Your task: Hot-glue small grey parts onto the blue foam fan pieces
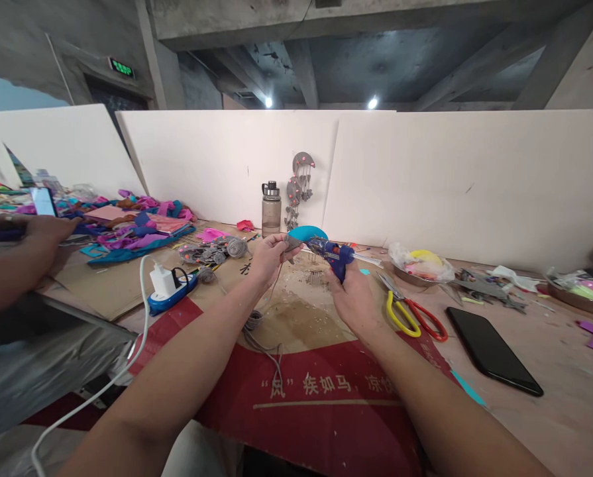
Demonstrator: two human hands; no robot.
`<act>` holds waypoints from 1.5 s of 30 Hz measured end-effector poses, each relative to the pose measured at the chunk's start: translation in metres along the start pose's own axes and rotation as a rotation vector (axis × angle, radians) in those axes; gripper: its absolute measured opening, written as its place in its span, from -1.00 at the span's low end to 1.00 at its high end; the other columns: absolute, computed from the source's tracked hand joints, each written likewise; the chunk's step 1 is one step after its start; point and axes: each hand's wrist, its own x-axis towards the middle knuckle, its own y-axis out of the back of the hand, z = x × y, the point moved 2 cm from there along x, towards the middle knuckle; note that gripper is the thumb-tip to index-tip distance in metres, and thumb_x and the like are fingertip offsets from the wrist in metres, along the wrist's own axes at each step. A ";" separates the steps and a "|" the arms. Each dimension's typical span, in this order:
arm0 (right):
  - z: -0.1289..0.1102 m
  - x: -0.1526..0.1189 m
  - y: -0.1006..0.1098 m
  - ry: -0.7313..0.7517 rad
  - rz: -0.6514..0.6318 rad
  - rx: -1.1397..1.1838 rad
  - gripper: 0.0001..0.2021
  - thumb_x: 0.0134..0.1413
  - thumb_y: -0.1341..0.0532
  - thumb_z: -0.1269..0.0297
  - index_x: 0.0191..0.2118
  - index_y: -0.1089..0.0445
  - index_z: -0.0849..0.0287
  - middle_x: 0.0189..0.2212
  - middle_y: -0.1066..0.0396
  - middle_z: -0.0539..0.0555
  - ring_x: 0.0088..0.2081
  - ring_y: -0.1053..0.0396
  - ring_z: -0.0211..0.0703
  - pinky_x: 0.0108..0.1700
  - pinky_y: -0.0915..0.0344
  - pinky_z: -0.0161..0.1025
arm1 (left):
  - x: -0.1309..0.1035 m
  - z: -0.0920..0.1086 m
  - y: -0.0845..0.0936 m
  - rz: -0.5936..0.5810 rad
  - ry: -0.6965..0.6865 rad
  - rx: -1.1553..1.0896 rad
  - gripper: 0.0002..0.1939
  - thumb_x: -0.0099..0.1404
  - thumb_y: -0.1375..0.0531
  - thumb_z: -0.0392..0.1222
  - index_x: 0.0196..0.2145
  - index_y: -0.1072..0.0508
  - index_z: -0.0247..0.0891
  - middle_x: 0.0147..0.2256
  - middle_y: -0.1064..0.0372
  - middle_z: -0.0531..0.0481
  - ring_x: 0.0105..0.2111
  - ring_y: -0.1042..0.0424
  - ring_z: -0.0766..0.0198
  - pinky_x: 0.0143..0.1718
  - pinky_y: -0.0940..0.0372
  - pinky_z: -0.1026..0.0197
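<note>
My left hand (267,260) is closed, pinching a small grey felt piece (291,244) between thumb and fingers. Wrapped around the handle of a blue hot glue gun (340,254) is my right hand (352,299). Its nozzle points left, close to the felt piece; whether they touch cannot be made out. A teal rounded piece (307,232) shows just behind the nozzle. Grey yarn (254,320) lies below my left hand in loose strands on the glue-stained cardboard (301,324).
Scissors (411,314) and a black phone (492,350) lie to the right, near a bowl (415,277) of scraps. Left are a blue power strip (171,297) with a white cable, felt scraps (147,225), and another person's hand (48,235). A bottle (271,211) stands behind.
</note>
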 end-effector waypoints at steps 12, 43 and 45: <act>-0.003 -0.001 0.003 -0.009 0.009 -0.003 -0.59 0.18 0.01 0.19 0.08 -0.20 0.27 -0.14 -0.44 0.25 -0.19 -0.40 0.01 -0.17 -0.27 -0.15 | 0.002 0.002 0.002 -0.009 -0.007 -0.032 -0.86 0.09 -0.29 -0.31 -0.48 -0.36 -0.35 -0.42 -0.41 -0.02 -0.32 -0.50 0.27 -0.07 -0.36 0.13; -0.005 -0.004 0.000 0.005 0.000 -0.059 -0.66 0.19 -0.01 0.22 0.02 -0.23 0.26 -0.19 -0.45 0.27 -0.19 -0.41 0.05 -0.19 -0.24 -0.14 | -0.006 -0.014 -0.013 -0.072 0.072 0.082 -0.92 0.03 -0.24 -0.34 -0.44 -0.43 -0.36 -0.39 -0.46 -0.06 -0.36 -0.47 0.29 -0.12 -0.40 0.07; -0.005 -0.004 0.000 0.005 0.000 -0.052 -0.66 0.19 -0.01 0.21 0.02 -0.24 0.25 -0.21 -0.45 0.27 -0.19 -0.41 0.05 -0.19 -0.24 -0.14 | -0.006 -0.015 -0.013 -0.072 0.079 0.087 -0.94 0.04 -0.22 -0.35 -0.44 -0.43 -0.37 -0.39 -0.46 -0.05 -0.36 -0.48 0.29 -0.12 -0.41 0.07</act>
